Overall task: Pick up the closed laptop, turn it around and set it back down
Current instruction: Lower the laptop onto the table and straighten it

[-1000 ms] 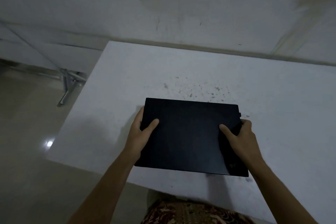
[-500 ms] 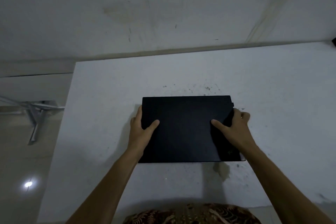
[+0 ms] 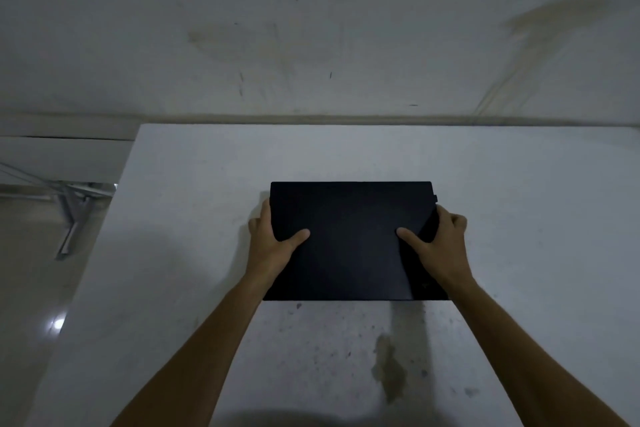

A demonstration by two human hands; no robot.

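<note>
A closed black laptop (image 3: 353, 239) lies square-on over the middle of the white table (image 3: 194, 218). My left hand (image 3: 273, 246) grips its left edge, thumb on the lid and fingers curled under the side. My right hand (image 3: 438, 246) holds the right edge the same way, thumb pressed on the lid. A small dark tab sticks out of the laptop's far right corner. Whether the laptop rests on the table or hovers just above it I cannot tell.
The table's left edge drops to a shiny floor (image 3: 31, 288) with a metal frame leg (image 3: 72, 218) beside it. A stained white wall (image 3: 311, 45) stands right behind the table. A brownish stain (image 3: 389, 369) marks the tabletop near me.
The laptop has gone from skewed and close to the table's near edge to square and farther in on the table. Both hands keep their grip on its sides.
</note>
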